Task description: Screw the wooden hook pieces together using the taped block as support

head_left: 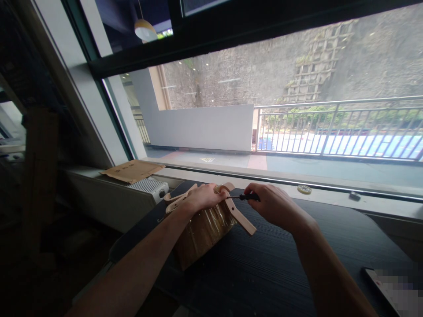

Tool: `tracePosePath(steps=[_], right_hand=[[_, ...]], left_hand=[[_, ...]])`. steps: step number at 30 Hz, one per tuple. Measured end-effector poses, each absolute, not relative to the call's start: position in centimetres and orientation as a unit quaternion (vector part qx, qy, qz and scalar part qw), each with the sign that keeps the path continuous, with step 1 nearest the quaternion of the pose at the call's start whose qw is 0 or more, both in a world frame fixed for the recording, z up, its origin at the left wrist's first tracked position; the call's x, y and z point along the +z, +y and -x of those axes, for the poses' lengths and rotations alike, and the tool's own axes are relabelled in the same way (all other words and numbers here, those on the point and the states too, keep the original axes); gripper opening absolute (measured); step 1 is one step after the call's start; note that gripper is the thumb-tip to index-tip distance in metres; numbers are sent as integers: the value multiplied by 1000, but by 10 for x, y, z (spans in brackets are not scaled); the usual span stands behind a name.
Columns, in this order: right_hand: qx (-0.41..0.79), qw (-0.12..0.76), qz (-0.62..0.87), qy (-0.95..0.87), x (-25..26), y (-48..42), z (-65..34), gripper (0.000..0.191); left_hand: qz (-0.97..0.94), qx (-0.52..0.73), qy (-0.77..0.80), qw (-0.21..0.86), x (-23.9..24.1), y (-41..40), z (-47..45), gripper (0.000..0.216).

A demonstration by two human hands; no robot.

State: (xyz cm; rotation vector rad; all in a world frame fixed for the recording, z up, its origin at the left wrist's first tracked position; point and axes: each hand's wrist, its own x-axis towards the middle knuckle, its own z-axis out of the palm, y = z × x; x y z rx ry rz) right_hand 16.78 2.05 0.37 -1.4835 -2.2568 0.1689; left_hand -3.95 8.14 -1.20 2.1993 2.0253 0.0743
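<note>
A light wooden assembly (211, 222) with curved slats and a rounded body lies on the dark table (271, 268) near its far edge. My left hand (203, 197) rests closed on top of the wooden assembly, pressing it down. My right hand (272, 204) is closed around the black handle of a small screwdriver (246, 197), whose thin shaft points left into the top of the wooden piece, right beside my left fingers.
A flat cardboard piece (132, 170) and a white heater (148, 187) sit at the left by the sill. A tape roll (304, 189) and a small dark object (354, 196) lie on the window ledge. A phone-like device (380, 284) lies near the table's right front.
</note>
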Motion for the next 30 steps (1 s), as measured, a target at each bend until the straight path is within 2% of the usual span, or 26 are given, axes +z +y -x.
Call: tracePosePath(steps=[9, 15, 18, 23, 30], right_hand=[[108, 209, 538, -810, 3, 25, -173, 25], [75, 196, 551, -808, 7, 19, -168, 29], [77, 201, 540, -814, 8, 15, -166, 37], [62, 213, 529, -819, 9, 14, -161, 27], [74, 226, 525, -817, 5, 20, -165, 27]], left_hand=[[-734, 29, 675, 67, -10, 76, 39, 70], [-734, 23, 674, 78, -12, 81, 41, 72], [-733, 25, 675, 79, -12, 81, 42, 72], [-732, 23, 677, 75, -9, 77, 39, 72], [-735, 21, 674, 76, -5, 73, 37, 72]])
